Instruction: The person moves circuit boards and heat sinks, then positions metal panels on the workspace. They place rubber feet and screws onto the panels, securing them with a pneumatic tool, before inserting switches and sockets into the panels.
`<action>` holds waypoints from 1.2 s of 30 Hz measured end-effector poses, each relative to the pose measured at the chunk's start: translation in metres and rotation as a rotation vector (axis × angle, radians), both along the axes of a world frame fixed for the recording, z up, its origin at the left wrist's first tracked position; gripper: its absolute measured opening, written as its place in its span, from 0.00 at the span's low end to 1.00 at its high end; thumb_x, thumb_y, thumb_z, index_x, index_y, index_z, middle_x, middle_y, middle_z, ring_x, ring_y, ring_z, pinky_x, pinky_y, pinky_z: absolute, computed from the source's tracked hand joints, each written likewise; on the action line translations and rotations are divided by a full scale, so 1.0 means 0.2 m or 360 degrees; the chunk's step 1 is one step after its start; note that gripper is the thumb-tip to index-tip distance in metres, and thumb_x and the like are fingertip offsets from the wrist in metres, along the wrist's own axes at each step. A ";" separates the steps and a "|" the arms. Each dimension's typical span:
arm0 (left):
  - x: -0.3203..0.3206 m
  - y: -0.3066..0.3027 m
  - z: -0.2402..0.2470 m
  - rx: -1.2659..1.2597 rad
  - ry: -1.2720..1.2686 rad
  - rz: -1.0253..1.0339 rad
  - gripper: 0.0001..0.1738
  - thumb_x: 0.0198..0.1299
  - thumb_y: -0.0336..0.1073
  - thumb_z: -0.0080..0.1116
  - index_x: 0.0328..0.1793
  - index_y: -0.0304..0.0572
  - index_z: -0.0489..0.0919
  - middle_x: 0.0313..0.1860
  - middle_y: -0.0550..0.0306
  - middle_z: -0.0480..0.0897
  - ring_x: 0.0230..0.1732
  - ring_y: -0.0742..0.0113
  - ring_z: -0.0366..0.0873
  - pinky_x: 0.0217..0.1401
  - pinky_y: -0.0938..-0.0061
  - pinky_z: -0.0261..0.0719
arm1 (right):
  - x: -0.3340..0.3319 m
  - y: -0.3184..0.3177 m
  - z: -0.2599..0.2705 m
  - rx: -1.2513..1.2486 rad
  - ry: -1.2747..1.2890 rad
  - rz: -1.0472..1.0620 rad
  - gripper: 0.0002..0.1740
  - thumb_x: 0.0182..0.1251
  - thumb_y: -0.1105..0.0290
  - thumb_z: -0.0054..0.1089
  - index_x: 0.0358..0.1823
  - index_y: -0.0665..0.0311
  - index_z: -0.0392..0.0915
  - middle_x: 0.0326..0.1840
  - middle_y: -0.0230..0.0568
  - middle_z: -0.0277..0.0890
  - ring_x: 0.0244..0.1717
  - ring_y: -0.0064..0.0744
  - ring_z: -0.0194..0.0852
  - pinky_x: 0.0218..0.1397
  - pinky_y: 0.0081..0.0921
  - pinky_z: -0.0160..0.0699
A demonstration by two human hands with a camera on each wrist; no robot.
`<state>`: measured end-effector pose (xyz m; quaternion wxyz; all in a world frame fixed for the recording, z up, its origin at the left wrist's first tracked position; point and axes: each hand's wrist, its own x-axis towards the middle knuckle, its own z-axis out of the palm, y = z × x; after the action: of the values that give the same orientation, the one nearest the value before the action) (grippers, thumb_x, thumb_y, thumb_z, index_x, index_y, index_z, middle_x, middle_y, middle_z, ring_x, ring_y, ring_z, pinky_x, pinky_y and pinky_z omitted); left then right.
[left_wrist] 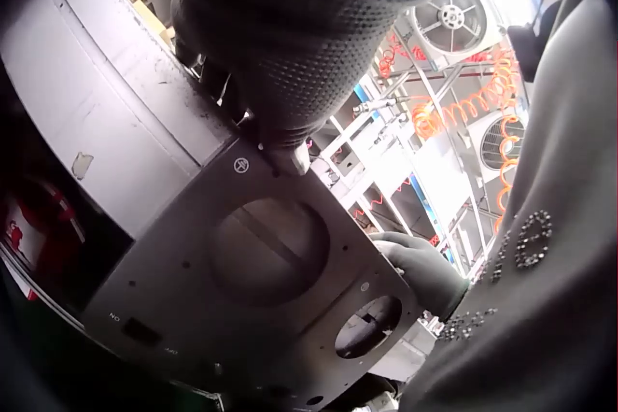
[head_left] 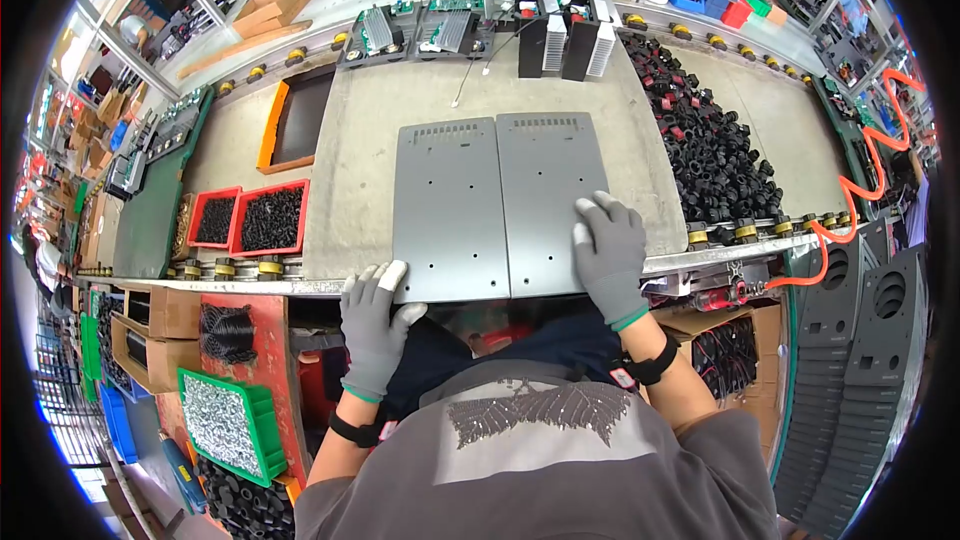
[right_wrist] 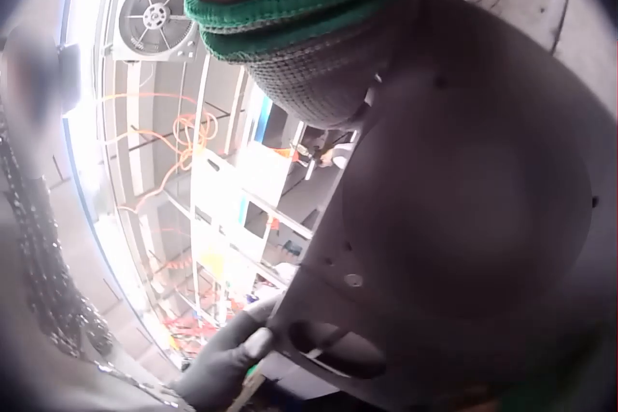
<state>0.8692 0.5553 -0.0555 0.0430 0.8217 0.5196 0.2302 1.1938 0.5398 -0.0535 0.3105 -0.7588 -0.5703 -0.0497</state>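
Two grey metal panels (head_left: 451, 210) (head_left: 553, 205) lie side by side on the bench, their long edges meeting at a seam. Small screw holes dot both, with slotted vents along their far ends. My gloved left hand (head_left: 374, 325) touches the near left corner of the left panel, fingers extended along its side and thumb by the near edge. On the right panel, my gloved right hand (head_left: 612, 258) rests at its right edge with fingers spread. From below, the left wrist view shows a near face (left_wrist: 174, 267) with round cut-outs.
Black plastic parts (head_left: 705, 130) are heaped right of the panels. Red bins (head_left: 272, 218) of small black pieces and an orange tray (head_left: 275, 125) stand left. Circuit boards with heat sinks (head_left: 445, 32) sit behind. An orange coiled hose (head_left: 850, 195) hangs at the right.
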 end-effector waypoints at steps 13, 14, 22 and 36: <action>-0.72 -0.45 0.80 0.0032 -0.0199 0.0901 0.25 0.60 0.36 0.68 0.64 0.37 0.79 0.54 0.51 0.85 0.53 0.64 0.82 0.60 0.70 0.77 | -0.30 0.04 0.20 -0.0243 -0.0495 0.1190 0.41 0.51 0.32 0.62 0.59 0.53 0.76 0.63 0.43 0.70 0.67 0.50 0.63 0.74 0.53 0.53; -0.85 -0.56 0.91 0.0053 -0.0224 0.1061 0.25 0.61 0.35 0.67 0.63 0.36 0.79 0.55 0.53 0.84 0.55 0.65 0.81 0.62 0.69 0.76 | -0.31 0.03 0.21 -0.0299 -0.0560 0.1187 0.42 0.49 0.34 0.64 0.61 0.53 0.75 0.64 0.43 0.69 0.67 0.52 0.63 0.74 0.52 0.54; -1.94 -1.71 0.97 -0.0390 0.0313 0.2128 0.23 0.69 0.39 0.57 0.68 0.40 0.76 0.64 0.52 0.79 0.65 0.63 0.73 0.70 0.69 0.68 | -0.33 0.04 0.21 -0.0363 -0.0556 0.1223 0.44 0.47 0.42 0.71 0.64 0.57 0.73 0.67 0.48 0.69 0.69 0.57 0.62 0.73 0.53 0.60; -2.14 -1.53 0.29 -0.0510 -0.0482 0.2028 0.32 0.69 0.49 0.56 0.71 0.34 0.71 0.65 0.41 0.76 0.65 0.52 0.74 0.68 0.65 0.69 | -0.21 0.02 0.11 -0.0302 -0.0313 0.1227 0.43 0.46 0.47 0.74 0.66 0.51 0.71 0.68 0.41 0.67 0.71 0.45 0.60 0.76 0.48 0.52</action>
<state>0.4407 0.2485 0.0027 0.0924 0.2968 0.9188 0.2434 1.1522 0.5438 -0.0312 0.1789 -0.5065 -0.8419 0.0508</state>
